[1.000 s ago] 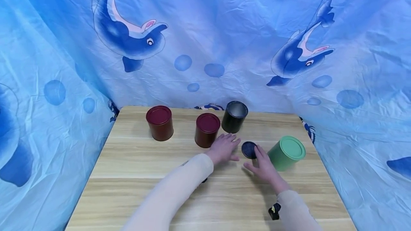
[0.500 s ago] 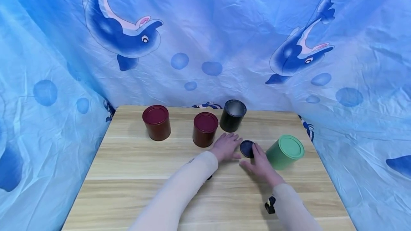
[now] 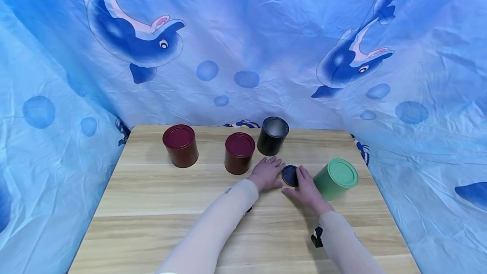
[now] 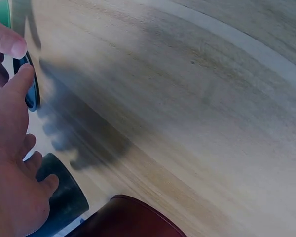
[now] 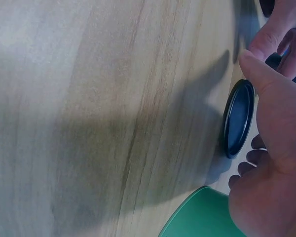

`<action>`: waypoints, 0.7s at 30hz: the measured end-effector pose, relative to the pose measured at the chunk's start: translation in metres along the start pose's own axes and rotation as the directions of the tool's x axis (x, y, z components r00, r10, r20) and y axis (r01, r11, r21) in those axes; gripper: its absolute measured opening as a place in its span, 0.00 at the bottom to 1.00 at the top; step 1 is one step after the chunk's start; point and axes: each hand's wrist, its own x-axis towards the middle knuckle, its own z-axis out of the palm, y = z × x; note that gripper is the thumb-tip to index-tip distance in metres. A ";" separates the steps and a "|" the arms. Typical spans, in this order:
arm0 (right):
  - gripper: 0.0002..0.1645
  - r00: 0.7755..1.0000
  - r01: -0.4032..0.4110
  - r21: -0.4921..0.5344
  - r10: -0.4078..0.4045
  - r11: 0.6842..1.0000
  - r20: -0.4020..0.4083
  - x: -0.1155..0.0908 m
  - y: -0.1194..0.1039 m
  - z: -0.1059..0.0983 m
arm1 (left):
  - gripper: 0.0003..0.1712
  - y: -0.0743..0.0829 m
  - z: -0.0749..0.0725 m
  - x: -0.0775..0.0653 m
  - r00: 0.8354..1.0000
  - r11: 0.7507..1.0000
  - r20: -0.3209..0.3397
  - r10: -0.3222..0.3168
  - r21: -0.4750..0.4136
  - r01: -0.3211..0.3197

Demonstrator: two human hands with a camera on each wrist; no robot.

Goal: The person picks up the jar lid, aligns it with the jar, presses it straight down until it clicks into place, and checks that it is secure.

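A round black lid (image 3: 290,176) lies on the table between my two hands. My left hand (image 3: 265,175) is at its left side with the fingers spread and fairly straight. At the right edge of the lid, my right hand (image 3: 307,189) has its fingers extended, overlapping the rim in the head view; contact is hard to tell. In the right wrist view the lid (image 5: 240,118) shows its raised rim, beside my right thumb (image 5: 259,71). Beyond the left hand stands a black can (image 3: 271,138) without a lid. Neither hand grips anything.
A dark red lidded can (image 3: 239,155) stands just left of the black can, and another red can (image 3: 181,149) farther left. A green lidded can (image 3: 335,179) stands close to the right of my right hand. The wooden table (image 3: 160,206) meets a blue dolphin-print curtain (image 3: 266,45) behind.
The head view has shifted slightly, so everything sits a little farther left. My hands have come slightly closer together around the lid. The cans keep their places on the table.
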 end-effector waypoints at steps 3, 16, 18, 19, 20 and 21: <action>0.63 1.000 -0.003 -0.003 0.003 1.000 0.007 0.002 0.001 0.001 | 0.47 0.001 -0.001 0.001 1.000 1.000 -0.013 0.017 0.015 -0.017; 0.61 0.999 -0.024 -0.020 0.025 1.000 0.031 0.013 0.006 -0.004 | 0.46 0.007 -0.007 0.013 0.999 0.995 -0.007 0.054 0.086 -0.053; 0.60 0.999 -0.024 -0.020 0.024 1.000 0.039 0.013 0.006 -0.005 | 0.46 0.007 -0.006 0.015 0.998 0.995 -0.004 0.058 0.080 -0.058; 0.60 0.999 -0.023 -0.019 0.024 1.000 0.045 0.013 0.006 -0.006 | 0.46 0.007 -0.006 0.016 0.998 0.995 -0.002 0.058 0.080 -0.058; 0.60 0.999 -0.023 -0.016 0.024 1.000 0.049 0.013 0.006 -0.006 | 0.46 0.006 -0.006 0.017 0.998 0.995 -0.001 0.059 0.080 -0.059; 0.60 0.998 -0.026 -0.016 0.026 1.000 0.054 0.014 0.006 -0.006 | 0.46 0.006 -0.006 0.018 0.998 0.995 0.002 0.059 0.081 -0.059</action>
